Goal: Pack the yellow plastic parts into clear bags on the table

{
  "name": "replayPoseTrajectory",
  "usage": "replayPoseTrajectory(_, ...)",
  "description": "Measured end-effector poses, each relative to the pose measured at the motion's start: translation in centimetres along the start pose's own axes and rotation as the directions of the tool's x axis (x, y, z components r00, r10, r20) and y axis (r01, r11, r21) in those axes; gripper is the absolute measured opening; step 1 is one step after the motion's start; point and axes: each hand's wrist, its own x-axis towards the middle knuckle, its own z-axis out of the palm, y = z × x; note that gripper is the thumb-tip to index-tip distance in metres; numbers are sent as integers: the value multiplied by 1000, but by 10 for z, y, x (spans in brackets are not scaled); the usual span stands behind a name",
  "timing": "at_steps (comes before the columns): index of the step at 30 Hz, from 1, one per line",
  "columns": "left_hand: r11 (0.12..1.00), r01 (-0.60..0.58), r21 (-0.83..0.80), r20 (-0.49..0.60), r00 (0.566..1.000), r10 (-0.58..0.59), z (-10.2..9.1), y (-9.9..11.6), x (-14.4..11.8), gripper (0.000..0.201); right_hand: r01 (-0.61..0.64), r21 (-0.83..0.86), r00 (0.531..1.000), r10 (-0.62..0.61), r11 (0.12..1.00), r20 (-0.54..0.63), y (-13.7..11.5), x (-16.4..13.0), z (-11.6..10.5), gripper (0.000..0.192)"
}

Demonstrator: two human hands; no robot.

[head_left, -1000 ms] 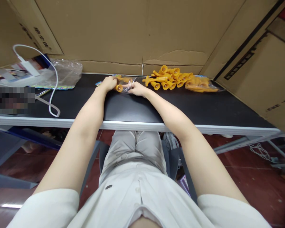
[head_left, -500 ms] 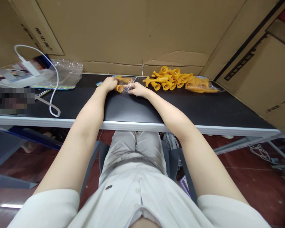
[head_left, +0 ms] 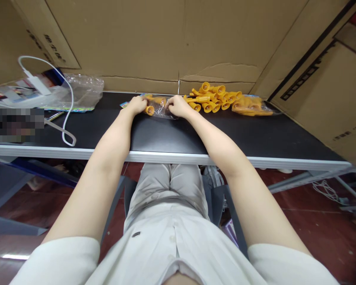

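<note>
A clear plastic bag with a few yellow horn-like plastic pieces lies near the back of the black table. My left hand is closed on the bag's left part, beside a colourful printed edge. At its right end, my right hand pinches the clear plastic with curled fingers. Just right of that hand lies a pile of loose yellow flared pieces. Farther right rests another clear bag holding similar yellow pieces.
Empty clear bags lie at the back left, near a white cable and charger. Cardboard walls in the back and right side. A metal edge runs along the table's front.
My right hand has shifted slightly right and back, from pointing at the yellow pieces in the bag to pinching the bag's right end. My left hand stays where it was.
</note>
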Motion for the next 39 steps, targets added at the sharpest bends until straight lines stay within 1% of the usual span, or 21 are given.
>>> replayPoseTrajectory(3,1000,12,3,3,1000,-12,1,0,1,61,-65,-102,987,49,993,-153,12,7,-15,31)
replayPoseTrajectory(6,1000,20,-2,4,1000,-20,0,1,-1,61,-141,-176,949,82,974,-305,38,14,-32,37)
replayPoseTrajectory(8,1000,13,-2,7,1000,-13,-1,3,-3,62,-190,-227,921,93,955,-378,59,14,-40,40)
replayPoseTrajectory(10,1000,2,-1,16,1000,-2,-3,5,-5,62,-220,-265,902,93,939,-422,75,11,-44,45)
replayPoseTrajectory(11,1000,-1,1,21,1000,1,-3,6,-6,63,-233,-275,899,99,933,-426,81,8,-45,48)
replayPoseTrajectory(12,1000,-2,2,22,1000,2,-4,7,-7,63,-241,-289,909,112,926,-401,85,5,-45,51)
replayPoseTrajectory(13,1000,-1,3,20,1000,1,-4,7,-7,63,-249,-308,926,132,918,-354,87,1,-44,52)
replayPoseTrajectory(15,1000,0,0,8,1000,0,-3,6,-6,64,-253,-355,956,175,900,-237,86,-4,-41,48)
replayPoseTrajectory(17,1000,-6,-14,-9,1000,6,-1,5,-4,64,-253,-401,964,196,880,-179,82,-5,-39,42)
replayPoseTrajectory(22,1000,1,-15,-1,1000,-1,-1,5,-4,63,-246,-479,966,172,842,-193,67,-7,-37,42)
replayPoseTrajectory(24,1000,16,-11,2,1000,-16,-4,8,-8,63,-256,-512,965,186,820,-186,60,-9,-39,41)
replayPoseTrajectory(28,999,35,11,16,999,-35,-7,14,-13,63,-308,-548,951,249,777,-181,53,-10,-43,38)
replayPoseTrajectory(31,999,19,40,29,999,-20,-7,13,-14,65,-323,-533,946,279,782,-165,52,-8,-42,38)
replayPoseTrajectory(35,999,14,53,32,999,-16,-6,10,-10,66,-321,-542,946,287,777,-149,48,-8,-39,38)
replayPoseTrajectory(37,999,12,48,30,999,-13,-4,8,-8,66,-329,-555,944,284,764,-168,48,-9,-38,38)
replayPoseTrajectory(39,999,29,35,13,999,-29,-2,5,-5,65,-331,-532,943,251,779,-219,51,-8,-38,35)
